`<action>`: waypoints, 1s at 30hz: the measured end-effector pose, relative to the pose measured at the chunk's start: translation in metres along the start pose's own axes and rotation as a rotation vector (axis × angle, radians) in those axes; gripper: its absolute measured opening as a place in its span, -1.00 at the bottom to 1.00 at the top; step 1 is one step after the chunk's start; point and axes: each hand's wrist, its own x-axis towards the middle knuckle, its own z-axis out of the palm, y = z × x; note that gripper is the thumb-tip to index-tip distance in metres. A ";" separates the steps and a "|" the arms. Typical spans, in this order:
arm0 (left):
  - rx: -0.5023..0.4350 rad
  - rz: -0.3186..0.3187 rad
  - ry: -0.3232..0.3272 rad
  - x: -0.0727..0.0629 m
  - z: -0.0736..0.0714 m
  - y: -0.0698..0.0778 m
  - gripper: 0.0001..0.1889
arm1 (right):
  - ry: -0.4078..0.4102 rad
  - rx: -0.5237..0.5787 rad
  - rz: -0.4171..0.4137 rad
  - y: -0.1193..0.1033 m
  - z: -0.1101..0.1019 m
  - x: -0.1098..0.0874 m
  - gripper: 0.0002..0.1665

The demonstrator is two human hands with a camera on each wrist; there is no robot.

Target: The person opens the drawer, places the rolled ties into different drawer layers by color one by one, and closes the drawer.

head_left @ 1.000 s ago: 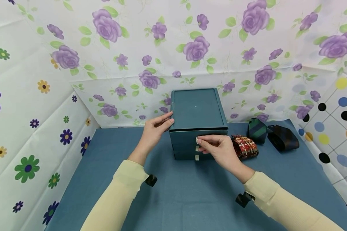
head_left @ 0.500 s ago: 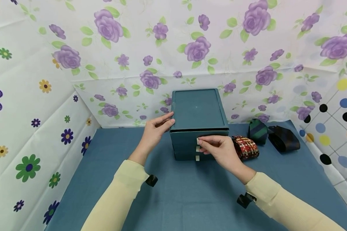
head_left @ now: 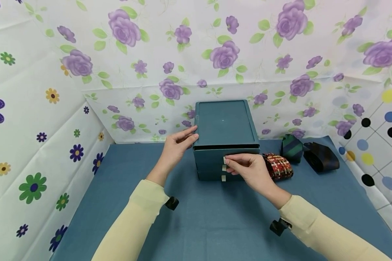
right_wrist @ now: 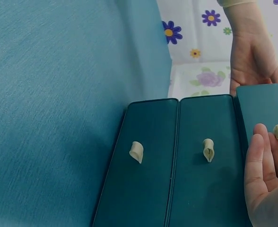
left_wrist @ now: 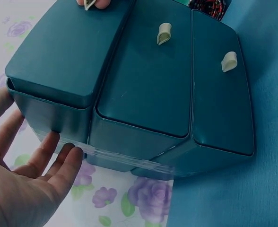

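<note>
On the blue table (head_left: 196,224): right hand (head_left: 249,170) is pinching top tab (head_left: 224,160), drawer (head_left: 209,158) apparently being opened; left hand (head_left: 177,145), fingers apart, is touching cabinet (head_left: 225,123); steady pulling seemingly needed next.

The bench (head_left: 196,232) is covered with plain blue cloth (head_left: 215,210). Directly on it I see a teal drawer unit (head_left: 226,123), standing upright toward the rear. Right of the unit lies a red checked roll (head_left: 281,167); farther back, a green striped roll (head_left: 292,148) and a dark roll (head_left: 321,157) lie side by side.
</note>
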 end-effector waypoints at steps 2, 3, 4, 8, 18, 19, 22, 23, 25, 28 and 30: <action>0.000 0.003 -0.001 0.000 0.000 -0.001 -0.54 | -0.001 -0.008 0.004 -0.003 0.000 -0.001 -0.69; -0.001 0.004 -0.002 0.000 0.000 -0.001 -0.55 | -0.002 -0.012 0.006 -0.003 0.000 -0.002 -0.69; -0.003 0.006 -0.002 0.001 0.000 -0.001 -0.55 | -0.004 -0.014 0.008 -0.004 0.000 -0.002 -0.69; -0.005 0.011 0.000 0.001 0.000 -0.002 -0.55 | -0.008 -0.019 0.011 -0.004 0.000 -0.003 -0.68; -0.019 0.001 0.003 0.001 0.000 -0.002 -0.54 | -0.013 -0.025 -0.005 -0.006 0.001 -0.002 -0.70; -0.019 0.002 0.003 0.002 -0.001 -0.002 -0.54 | -0.013 -0.024 -0.006 -0.006 0.001 -0.002 -0.70; -0.017 0.003 0.003 0.002 -0.001 -0.002 -0.54 | -0.015 -0.009 0.002 -0.008 0.001 -0.003 -0.69; -0.016 0.003 0.003 0.002 -0.001 -0.002 -0.54 | -0.016 -0.006 0.004 -0.008 0.001 -0.003 -0.68; -0.013 0.002 0.003 0.002 -0.001 -0.002 -0.55 | -0.013 0.004 0.013 -0.008 0.002 -0.003 -0.68; -0.010 0.003 0.003 0.002 0.000 -0.002 -0.55 | -0.009 0.010 0.023 -0.009 0.002 -0.003 -0.68; -0.010 0.004 0.004 0.001 0.000 -0.002 -0.55 | -0.008 0.012 0.028 -0.009 0.003 -0.002 -0.69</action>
